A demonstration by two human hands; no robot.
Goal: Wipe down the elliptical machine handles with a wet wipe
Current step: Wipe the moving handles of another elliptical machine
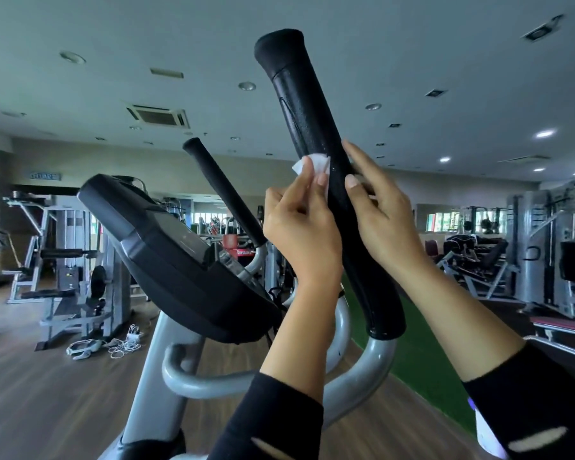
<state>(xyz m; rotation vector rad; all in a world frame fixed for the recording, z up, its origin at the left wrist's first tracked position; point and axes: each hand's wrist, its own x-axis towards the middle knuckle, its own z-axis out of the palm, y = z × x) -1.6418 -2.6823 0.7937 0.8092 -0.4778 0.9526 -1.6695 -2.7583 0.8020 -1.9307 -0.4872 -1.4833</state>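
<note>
The near black foam handle (307, 121) of the elliptical rises tilted up and to the left in the middle of the view. My left hand (299, 227) presses a white wet wipe (316, 166) against the handle's left side at mid-height. My right hand (384, 210) grips the handle from the right, fingers wrapped around it, thumb on the front. A second, thinner black handle (223, 190) stands further back to the left, untouched.
The elliptical's black console (166, 247) tilts at the left on a grey frame (213, 380). Weight machines (63, 260) stand on the wooden floor to the left and right. Cables (123, 343) lie on the floor. A green turf strip (422, 366) runs to the right.
</note>
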